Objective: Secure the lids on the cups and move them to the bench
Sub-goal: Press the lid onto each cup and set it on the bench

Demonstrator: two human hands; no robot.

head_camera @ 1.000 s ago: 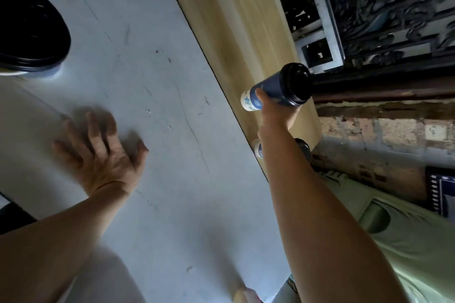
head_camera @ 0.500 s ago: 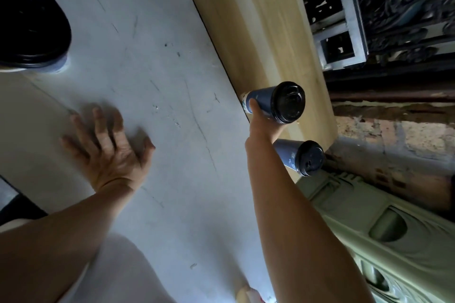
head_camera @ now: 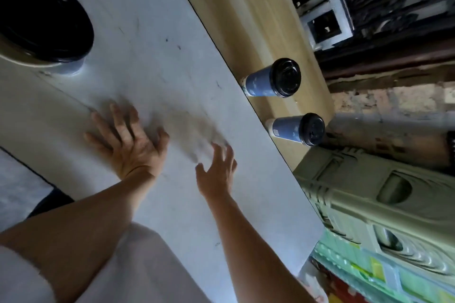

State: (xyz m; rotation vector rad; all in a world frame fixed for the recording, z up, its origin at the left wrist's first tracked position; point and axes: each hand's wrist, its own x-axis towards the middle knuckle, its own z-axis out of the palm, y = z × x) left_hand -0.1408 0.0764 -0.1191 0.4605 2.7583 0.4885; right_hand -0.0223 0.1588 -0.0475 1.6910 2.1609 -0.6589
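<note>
Released half a second ago, the upper cup (head_camera: 261, 81) now stands near the lower cup (head_camera: 286, 129) on the wooden table (head_camera: 246, 7), right of centre, lids on. My right hand (head_camera: 218, 172) is empty, fingers spread, at centre frame. My left hand (head_camera: 130, 140) lies flat on the white table (head_camera: 147, 32). Transfer of these two appears complete.

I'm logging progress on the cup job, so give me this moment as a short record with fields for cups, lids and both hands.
cups: far cup and near cup, both blue, standing on the wooden bench
lids: far lid and near lid, black, both on
left hand: flat on the grey table, fingers spread
right hand: open, empty, over the table
</note>
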